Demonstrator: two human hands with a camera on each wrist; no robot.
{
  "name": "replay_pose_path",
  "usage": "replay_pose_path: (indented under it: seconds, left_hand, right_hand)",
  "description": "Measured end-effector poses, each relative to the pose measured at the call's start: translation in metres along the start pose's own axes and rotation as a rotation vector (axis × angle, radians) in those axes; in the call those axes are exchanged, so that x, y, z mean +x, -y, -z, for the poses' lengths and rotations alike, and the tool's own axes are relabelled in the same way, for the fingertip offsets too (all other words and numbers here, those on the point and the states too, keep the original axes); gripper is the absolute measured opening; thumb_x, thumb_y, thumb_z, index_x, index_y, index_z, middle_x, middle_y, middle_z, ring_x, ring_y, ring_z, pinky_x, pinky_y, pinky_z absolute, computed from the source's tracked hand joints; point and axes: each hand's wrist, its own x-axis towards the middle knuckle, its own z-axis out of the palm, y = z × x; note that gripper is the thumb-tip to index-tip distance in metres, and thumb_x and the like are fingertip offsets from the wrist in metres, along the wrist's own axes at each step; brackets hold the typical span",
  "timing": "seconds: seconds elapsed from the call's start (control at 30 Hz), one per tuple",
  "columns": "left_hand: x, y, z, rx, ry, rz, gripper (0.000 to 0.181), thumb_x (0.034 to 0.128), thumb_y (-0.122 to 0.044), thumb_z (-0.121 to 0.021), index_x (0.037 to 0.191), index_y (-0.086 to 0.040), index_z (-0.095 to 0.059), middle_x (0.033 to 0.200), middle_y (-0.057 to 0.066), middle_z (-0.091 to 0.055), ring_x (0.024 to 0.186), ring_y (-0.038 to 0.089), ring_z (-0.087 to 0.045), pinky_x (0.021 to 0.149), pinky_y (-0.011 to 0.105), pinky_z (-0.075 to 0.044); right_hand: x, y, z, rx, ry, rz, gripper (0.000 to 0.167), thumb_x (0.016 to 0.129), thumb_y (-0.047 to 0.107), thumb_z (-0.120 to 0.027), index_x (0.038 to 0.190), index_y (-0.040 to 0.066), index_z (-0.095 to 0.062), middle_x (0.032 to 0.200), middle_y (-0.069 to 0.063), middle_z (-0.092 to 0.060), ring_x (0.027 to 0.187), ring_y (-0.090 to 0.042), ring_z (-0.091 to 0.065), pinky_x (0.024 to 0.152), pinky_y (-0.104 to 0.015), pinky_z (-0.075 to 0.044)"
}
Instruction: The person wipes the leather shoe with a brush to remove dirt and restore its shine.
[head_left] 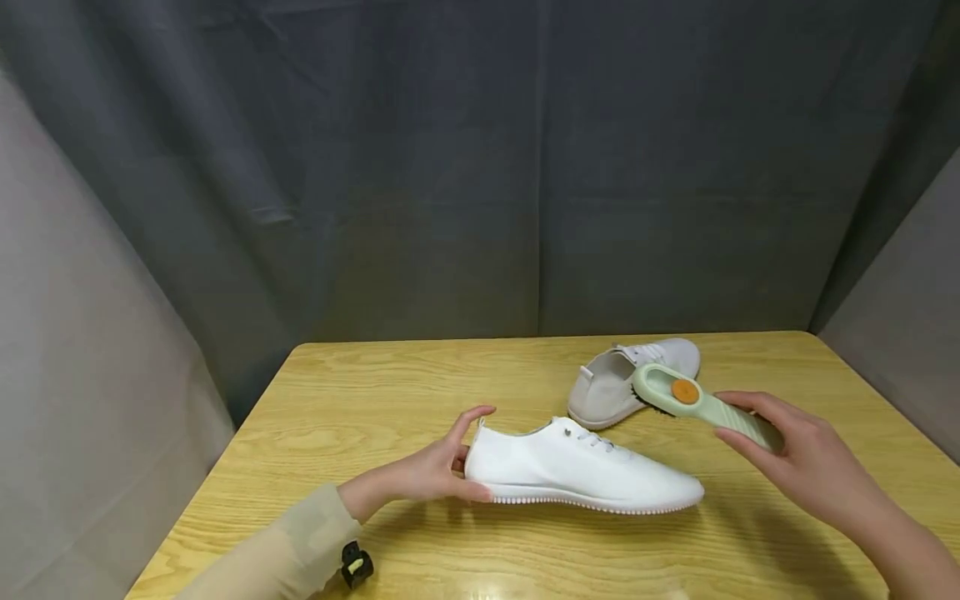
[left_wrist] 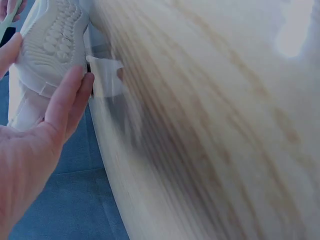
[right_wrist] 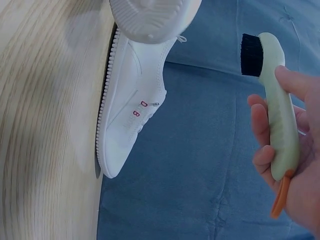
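Observation:
My left hand (head_left: 437, 468) grips a white lace-up shoe (head_left: 577, 467) by its heel, toe pointing right, held a little above the table. In the left wrist view the patterned sole (left_wrist: 57, 40) faces the camera, with fingers (left_wrist: 65, 95) along its edge. A pale green scrub brush (head_left: 678, 392) with an orange button is in my right hand (head_left: 806, 450), gripped by the handle. Its black bristles (right_wrist: 251, 55) and an orange hanging loop (right_wrist: 283, 195) show in the right wrist view. The bristles are apart from the held shoe.
The other white shoe (head_left: 600, 387) stands on the wooden table (head_left: 390, 383) behind the held one; red lettering marks its side in the right wrist view. A dark grey curtain (head_left: 427, 167) hangs beyond the table, with pale cloth (head_left: 82, 333) at the left.

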Motion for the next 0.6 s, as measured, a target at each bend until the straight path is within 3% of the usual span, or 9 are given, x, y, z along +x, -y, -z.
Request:
replay_pose_path:
  seconds: [0.17, 0.37, 0.6]
  left_hand:
    - [-0.0011, 0.0007, 0.0009, -0.035, -0.018, 0.01, 0.086, 0.0898, -0.006, -0.07, 0.149, -0.033, -0.013, 0.113, 0.016, -0.056, 0.087, 0.022, -0.065, 0.066, 0.044, -0.056]
    - [-0.0021, -0.0023, -0.0022, -0.114, -0.026, 0.094, 0.082, 0.0875, -0.004, -0.072, 0.149, -0.024, -0.02, 0.119, 0.017, -0.05, 0.091, 0.025, -0.063, 0.066, 0.036, -0.054]
    - [-0.0002, -0.0043, -0.0029, -0.066, -0.022, 0.107, 0.092, 0.0773, 0.004, -0.078, 0.146, -0.014, -0.02, 0.124, 0.016, -0.047, 0.098, 0.024, -0.061, 0.081, 0.033, -0.051]
  right_hand:
    - [-0.0003, 0.0012, 0.0004, -0.01, -0.01, -0.001, 0.041, 0.078, 0.009, -0.081, 0.116, 0.011, -0.065, 0.102, -0.006, -0.067, 0.082, 0.003, -0.051, 0.064, -0.009, -0.037]
    - [-0.0011, 0.0021, 0.0018, -0.007, -0.006, -0.013, 0.042, 0.079, 0.009, -0.081, 0.117, 0.01, -0.065, 0.104, -0.008, -0.066, 0.083, 0.004, -0.05, 0.064, -0.009, -0.036]
    - [-0.0009, 0.0024, -0.0002, -0.019, -0.028, 0.018, 0.043, 0.077, 0.008, -0.082, 0.116, 0.01, -0.065, 0.104, -0.007, -0.066, 0.083, 0.003, -0.05, 0.064, -0.009, -0.037]
